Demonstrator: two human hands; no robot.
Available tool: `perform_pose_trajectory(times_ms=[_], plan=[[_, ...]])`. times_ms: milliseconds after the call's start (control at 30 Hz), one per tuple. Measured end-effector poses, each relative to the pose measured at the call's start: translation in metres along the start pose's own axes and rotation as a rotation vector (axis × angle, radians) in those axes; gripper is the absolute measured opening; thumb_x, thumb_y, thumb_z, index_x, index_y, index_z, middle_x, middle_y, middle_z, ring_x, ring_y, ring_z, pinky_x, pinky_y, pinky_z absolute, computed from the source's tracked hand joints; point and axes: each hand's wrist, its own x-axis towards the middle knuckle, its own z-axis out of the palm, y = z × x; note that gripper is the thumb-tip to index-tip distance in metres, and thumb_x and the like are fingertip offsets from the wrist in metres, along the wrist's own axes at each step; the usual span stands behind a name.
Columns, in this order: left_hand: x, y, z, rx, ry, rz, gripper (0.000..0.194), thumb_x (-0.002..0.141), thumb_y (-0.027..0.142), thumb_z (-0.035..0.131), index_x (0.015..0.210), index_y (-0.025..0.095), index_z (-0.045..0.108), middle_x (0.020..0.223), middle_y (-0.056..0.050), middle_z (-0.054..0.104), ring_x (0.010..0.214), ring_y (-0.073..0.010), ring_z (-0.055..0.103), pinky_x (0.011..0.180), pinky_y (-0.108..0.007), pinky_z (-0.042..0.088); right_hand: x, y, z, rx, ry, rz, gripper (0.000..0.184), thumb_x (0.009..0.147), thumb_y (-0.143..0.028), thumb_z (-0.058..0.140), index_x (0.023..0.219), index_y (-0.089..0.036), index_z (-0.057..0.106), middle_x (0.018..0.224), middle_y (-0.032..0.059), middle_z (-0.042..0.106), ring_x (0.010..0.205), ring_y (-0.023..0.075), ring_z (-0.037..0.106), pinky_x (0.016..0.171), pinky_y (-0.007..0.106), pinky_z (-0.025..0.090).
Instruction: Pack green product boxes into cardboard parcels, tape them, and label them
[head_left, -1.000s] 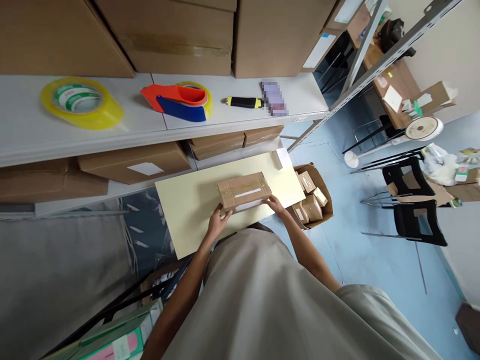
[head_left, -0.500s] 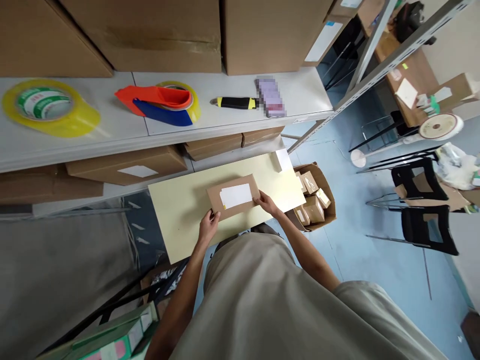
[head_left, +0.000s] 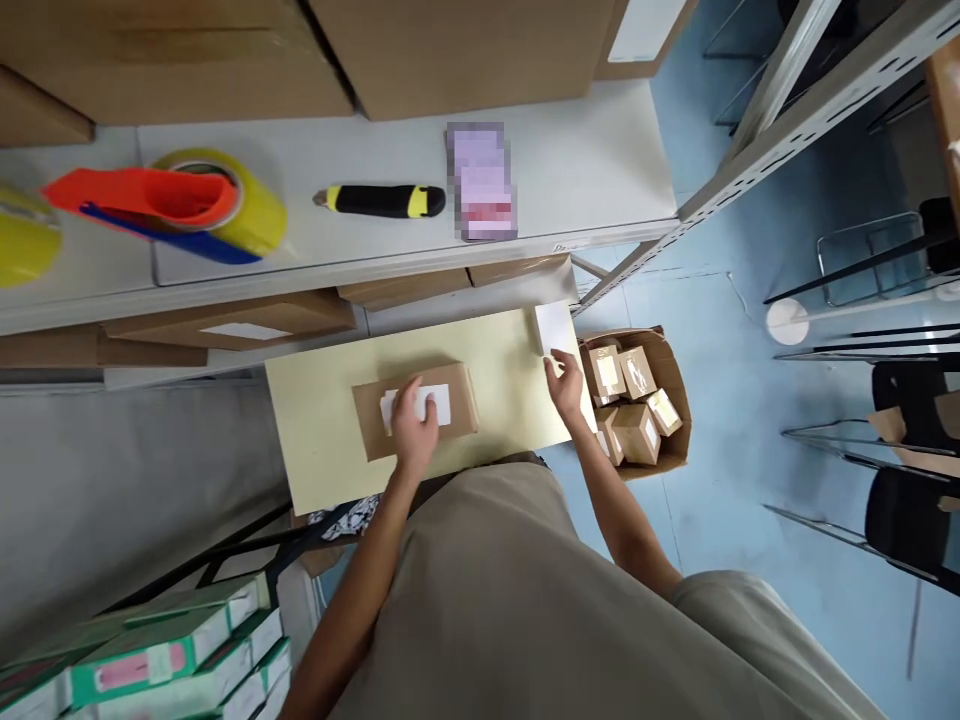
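Note:
A small brown cardboard box [head_left: 457, 408] with a white label lies on the pale yellow board [head_left: 322, 440]. My left hand [head_left: 414, 425] rests flat on top of it, fingers spread over the label. My right hand [head_left: 566, 385] hovers near the board's right edge, fingers loosely apart and holding nothing, just below a small white paper [head_left: 553, 327] at the board's far right corner.
An open carton [head_left: 667, 365] of several small taped boxes sits on the blue floor to the right. The white shelf [head_left: 585, 180] carries a tape dispenser [head_left: 161, 200], a yellow-black utility knife [head_left: 382, 200] and large cartons. Green boxes [head_left: 150, 660] lie at lower left; black chairs stand right.
The box was turned label-up and shifted left on the board. My left hand moved onto its top; my right hand let go and went right toward the white paper.

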Motion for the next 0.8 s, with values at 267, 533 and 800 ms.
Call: perform_pose_trajectory(times_ms=[267, 533, 800], plan=[[0.049, 0.089, 0.183, -0.189, -0.473, -0.219, 0.038, 0.102, 0.020, 0.068, 0.139, 0.016, 0.074, 0.150, -0.021, 0.075, 0.130, -0.0313, 0.078, 0.115, -0.045, 0.061, 0.073, 0.044, -0.032, -0.103, 0.052, 0.184, 0.048, 0.101, -0.052, 0.065, 0.127, -0.012, 0.076, 0.130, 0.0255, 0.078, 0.111, 0.0343, 0.076, 0.106, 0.050, 0.060], [0.077, 0.103, 0.242, -0.124, -0.522, -0.249, 0.026, 0.099, 0.020, 0.069, 0.121, 0.016, 0.083, 0.126, -0.016, 0.085, 0.105, -0.0289, 0.083, 0.100, -0.039, 0.064, 0.083, 0.046, -0.019, -0.125, 0.000, 0.163, 0.030, 0.103, -0.043, 0.066, 0.113, -0.018, 0.080, 0.119, 0.0181, 0.080, 0.099, 0.0296, 0.077, 0.098, 0.043, 0.061], [0.062, 0.111, 0.233, -0.057, -0.456, -0.255, 0.034, 0.102, 0.021, 0.071, 0.134, 0.020, 0.083, 0.132, -0.013, 0.085, 0.103, -0.0294, 0.083, 0.097, -0.038, 0.063, 0.071, 0.027, -0.020, -0.240, 0.037, 0.142, 0.033, 0.111, -0.053, 0.063, 0.114, -0.023, 0.076, 0.122, 0.0164, 0.078, 0.103, 0.0311, 0.074, 0.090, 0.039, 0.056]])
